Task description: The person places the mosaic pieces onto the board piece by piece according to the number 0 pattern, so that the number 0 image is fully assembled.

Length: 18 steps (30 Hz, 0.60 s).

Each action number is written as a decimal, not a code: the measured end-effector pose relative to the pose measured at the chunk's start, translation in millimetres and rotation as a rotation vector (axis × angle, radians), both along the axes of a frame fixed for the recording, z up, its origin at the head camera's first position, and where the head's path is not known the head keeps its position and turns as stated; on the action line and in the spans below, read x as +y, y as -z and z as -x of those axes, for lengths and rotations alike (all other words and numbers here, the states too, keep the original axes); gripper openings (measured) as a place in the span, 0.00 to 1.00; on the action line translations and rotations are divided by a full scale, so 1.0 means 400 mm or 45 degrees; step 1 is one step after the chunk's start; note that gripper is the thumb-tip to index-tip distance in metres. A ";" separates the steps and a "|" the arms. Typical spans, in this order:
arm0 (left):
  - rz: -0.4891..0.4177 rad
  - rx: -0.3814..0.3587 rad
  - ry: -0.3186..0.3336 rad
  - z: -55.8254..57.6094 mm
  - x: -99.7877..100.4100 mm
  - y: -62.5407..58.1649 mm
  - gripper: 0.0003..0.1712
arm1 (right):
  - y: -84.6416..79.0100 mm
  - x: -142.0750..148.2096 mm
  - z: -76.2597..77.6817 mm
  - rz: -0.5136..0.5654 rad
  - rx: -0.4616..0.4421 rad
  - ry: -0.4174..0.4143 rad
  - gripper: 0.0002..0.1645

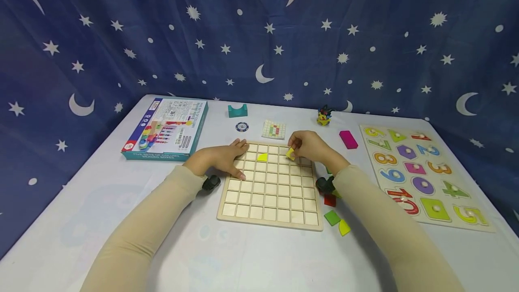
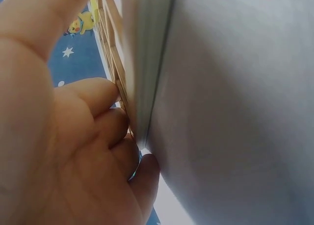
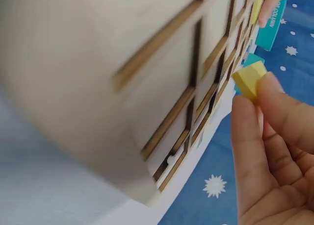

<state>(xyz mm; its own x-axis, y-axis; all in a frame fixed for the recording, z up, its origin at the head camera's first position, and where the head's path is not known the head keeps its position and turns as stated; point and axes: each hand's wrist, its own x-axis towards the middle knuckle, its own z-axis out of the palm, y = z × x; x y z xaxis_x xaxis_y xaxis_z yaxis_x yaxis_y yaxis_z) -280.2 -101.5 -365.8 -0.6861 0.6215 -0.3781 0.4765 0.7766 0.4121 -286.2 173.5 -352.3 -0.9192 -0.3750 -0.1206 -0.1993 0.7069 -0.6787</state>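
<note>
A wooden grid board lies flat on the table before me. My left hand rests on its left edge, fingers spread and fairly straight; the left wrist view has the fingertips against the board's side. Between thumb and forefinger my right hand pinches a small yellow tile, held just above the upper right cells. A yellow quarter-round tile sits in a cell near the board's top left. Beside the right edge lie a green tile, another yellow quarter-round tile and a red tile, the latter partly under my wrist.
Behind the board is a small pattern card, with a poker chip and a teal arch block nearby. A boxed toy set stands left. Rightward are a magenta block, a small figurine and a number puzzle board.
</note>
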 end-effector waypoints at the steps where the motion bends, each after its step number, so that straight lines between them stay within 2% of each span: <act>1: 0.000 0.001 0.001 0.000 0.000 0.000 0.61 | 0.000 -0.005 0.003 -0.002 0.000 -0.005 0.09; 9: -0.016 -0.001 0.008 -0.003 -0.002 -0.004 0.61 | -0.003 -0.033 0.017 -0.053 -0.029 -0.106 0.08; 14: -0.014 -0.001 0.003 -0.007 -0.002 -0.009 0.61 | 0.000 -0.046 0.024 -0.130 -0.036 -0.178 0.07; 18: -0.015 -0.007 -0.003 -0.010 -0.001 -0.011 0.61 | -0.001 -0.059 0.021 -0.207 -0.047 -0.195 0.05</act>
<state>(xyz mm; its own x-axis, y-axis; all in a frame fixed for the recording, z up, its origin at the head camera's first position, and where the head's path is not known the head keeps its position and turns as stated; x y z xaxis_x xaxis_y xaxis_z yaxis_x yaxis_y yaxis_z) -276.2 -101.9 -361.6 -0.6853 0.6247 -0.3744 0.4725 0.7726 0.4242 -294.6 149.9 -351.9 -0.8470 -0.4823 -0.2235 -0.2896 0.7713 -0.5668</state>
